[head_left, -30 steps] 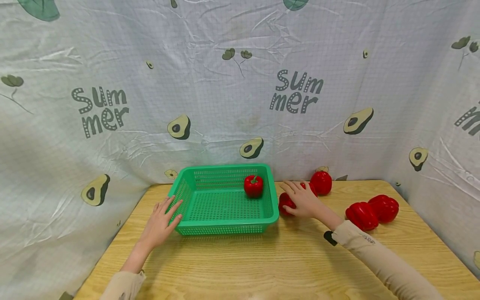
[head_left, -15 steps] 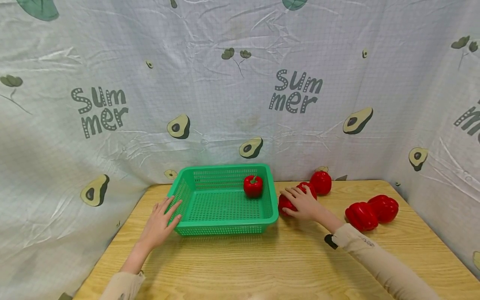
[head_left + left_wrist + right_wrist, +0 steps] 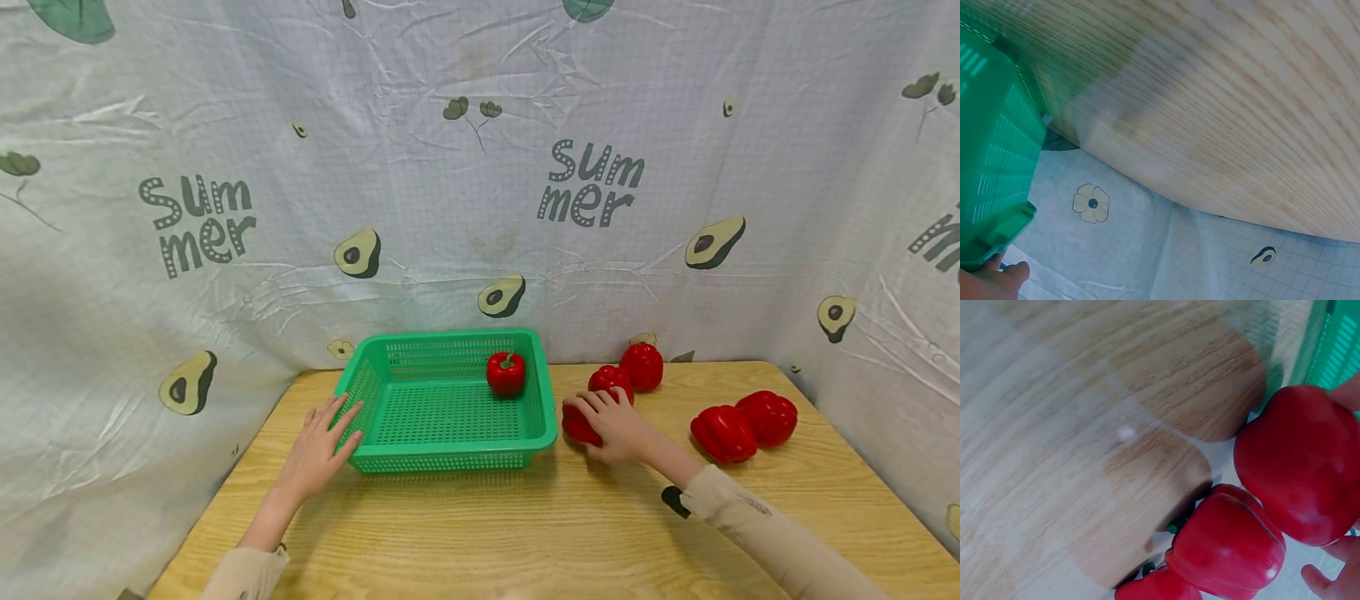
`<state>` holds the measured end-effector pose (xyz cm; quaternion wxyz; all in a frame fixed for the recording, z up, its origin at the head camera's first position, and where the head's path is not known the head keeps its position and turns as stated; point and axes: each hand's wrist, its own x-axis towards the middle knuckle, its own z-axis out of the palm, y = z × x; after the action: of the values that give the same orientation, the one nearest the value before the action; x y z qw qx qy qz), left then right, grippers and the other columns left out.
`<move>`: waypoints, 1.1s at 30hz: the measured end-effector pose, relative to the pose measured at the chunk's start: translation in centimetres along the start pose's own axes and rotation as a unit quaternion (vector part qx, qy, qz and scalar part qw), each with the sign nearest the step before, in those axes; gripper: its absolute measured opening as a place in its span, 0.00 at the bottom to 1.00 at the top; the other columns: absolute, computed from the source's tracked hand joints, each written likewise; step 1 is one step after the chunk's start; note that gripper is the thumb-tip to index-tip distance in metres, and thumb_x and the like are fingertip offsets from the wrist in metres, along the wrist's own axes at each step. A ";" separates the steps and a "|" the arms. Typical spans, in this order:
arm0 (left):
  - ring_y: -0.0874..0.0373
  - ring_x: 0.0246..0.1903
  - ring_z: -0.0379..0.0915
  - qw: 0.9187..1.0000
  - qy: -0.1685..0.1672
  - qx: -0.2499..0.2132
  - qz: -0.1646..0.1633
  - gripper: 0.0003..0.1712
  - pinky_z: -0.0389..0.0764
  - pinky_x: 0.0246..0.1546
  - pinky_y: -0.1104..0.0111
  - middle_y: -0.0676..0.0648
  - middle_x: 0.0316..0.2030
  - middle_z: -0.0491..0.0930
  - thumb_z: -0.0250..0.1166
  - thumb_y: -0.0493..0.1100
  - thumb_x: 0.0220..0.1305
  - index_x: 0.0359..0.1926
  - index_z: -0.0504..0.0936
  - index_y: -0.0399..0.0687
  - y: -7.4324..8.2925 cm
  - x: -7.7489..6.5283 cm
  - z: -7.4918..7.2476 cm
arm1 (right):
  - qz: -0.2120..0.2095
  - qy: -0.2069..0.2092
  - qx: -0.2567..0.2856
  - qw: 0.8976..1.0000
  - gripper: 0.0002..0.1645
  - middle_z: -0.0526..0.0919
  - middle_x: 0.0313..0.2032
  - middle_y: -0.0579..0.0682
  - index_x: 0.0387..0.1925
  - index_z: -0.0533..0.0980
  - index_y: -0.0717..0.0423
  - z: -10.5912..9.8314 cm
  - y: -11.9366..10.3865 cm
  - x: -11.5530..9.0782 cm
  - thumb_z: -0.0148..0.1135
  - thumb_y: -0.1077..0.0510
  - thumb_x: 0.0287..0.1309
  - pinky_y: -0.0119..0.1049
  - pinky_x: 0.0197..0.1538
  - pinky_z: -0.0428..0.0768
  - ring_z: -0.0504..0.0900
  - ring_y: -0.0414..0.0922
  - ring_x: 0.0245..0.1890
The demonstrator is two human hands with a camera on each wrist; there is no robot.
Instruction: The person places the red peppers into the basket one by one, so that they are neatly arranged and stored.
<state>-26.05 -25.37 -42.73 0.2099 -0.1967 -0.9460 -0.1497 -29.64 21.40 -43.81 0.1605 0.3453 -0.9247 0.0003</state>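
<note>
My right hand (image 3: 618, 427) grips a red bell pepper (image 3: 579, 423) just right of the green basket (image 3: 450, 449). In the right wrist view this bell pepper (image 3: 1300, 465) sits between the thumb and fingers, close to the table. Behind it in the head view are two more red peppers, a nearer one (image 3: 611, 380) and a farther one (image 3: 642, 367). My left hand (image 3: 318, 446) rests on the basket's left rim with fingers spread and fairly straight. One red pepper (image 3: 506, 374) with a green stem stands inside the basket at the right.
Two red peppers, a front one (image 3: 723, 434) and a rear one (image 3: 768, 417), lie together on the right side of the wooden table (image 3: 480, 533). A printed curtain (image 3: 435, 183) hangs behind the table and along its sides.
My right hand has closed around the pepper and drawn it slightly toward me and to the right, uncovering more of the pepper behind. The left hand has stayed at the basket.
</note>
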 end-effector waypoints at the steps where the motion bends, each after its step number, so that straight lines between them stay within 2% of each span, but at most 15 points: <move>1: 0.35 0.63 0.50 1.000 -0.001 0.001 -0.001 0.27 0.50 0.59 0.41 0.35 0.62 0.59 0.51 0.50 0.64 0.61 0.66 0.43 0.0 0.0 0.0 | -0.001 0.001 -0.002 1.000 0.43 0.71 0.52 0.55 0.59 0.61 0.53 0.0 -0.1 -0.1 0.65 0.49 0.38 0.57 0.52 0.62 0.69 0.54 0.51; 10: 0.35 0.62 0.51 1.000 0.006 0.003 0.002 0.27 0.51 0.59 0.41 0.35 0.62 0.60 0.52 0.50 0.64 0.61 0.66 0.43 -0.1 -0.1 0.0 | 0.002 0.000 -0.010 1.000 0.50 0.68 0.52 0.56 0.61 0.60 0.55 -0.1 -0.3 -0.8 0.67 0.54 0.31 0.54 0.50 0.64 0.68 0.55 0.49; 18: 0.35 0.62 0.51 1.000 0.008 0.006 0.004 0.27 0.51 0.59 0.42 0.34 0.62 0.60 0.51 0.50 0.64 0.61 0.66 0.42 -0.1 -0.1 0.0 | 0.006 -0.016 -0.001 1.000 0.45 0.65 0.54 0.57 0.57 0.63 0.52 -0.2 -0.4 -1.3 0.69 0.55 0.29 0.55 0.50 0.64 0.69 0.56 0.47; 26: 0.36 0.62 0.50 1.000 0.006 0.004 0.003 0.27 0.51 0.59 0.41 0.35 0.62 0.60 0.53 0.49 0.63 0.61 0.66 0.43 -0.1 -0.1 -0.1 | 0.014 -0.014 -0.017 1.000 0.37 0.67 0.53 0.60 0.50 0.63 0.47 0.0 -0.4 -1.1 0.68 0.47 0.35 0.55 0.48 0.65 0.68 0.56 0.48; 33: 0.36 0.62 0.51 1.000 0.003 0.001 -0.002 0.27 0.51 0.59 0.42 0.35 0.62 0.60 0.52 0.49 0.63 0.61 0.66 0.43 0.0 0.0 -0.1 | 0.021 -0.026 -0.035 0.999 0.37 0.70 0.47 0.56 0.46 0.63 0.48 0.2 -0.5 -1.1 0.69 0.41 0.35 0.55 0.47 0.66 0.66 0.53 0.47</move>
<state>-26.01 -25.37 -42.66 0.2125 -0.1946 -0.9459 -0.1492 -28.62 21.68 -44.34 0.1480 0.3197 -0.9351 -0.0378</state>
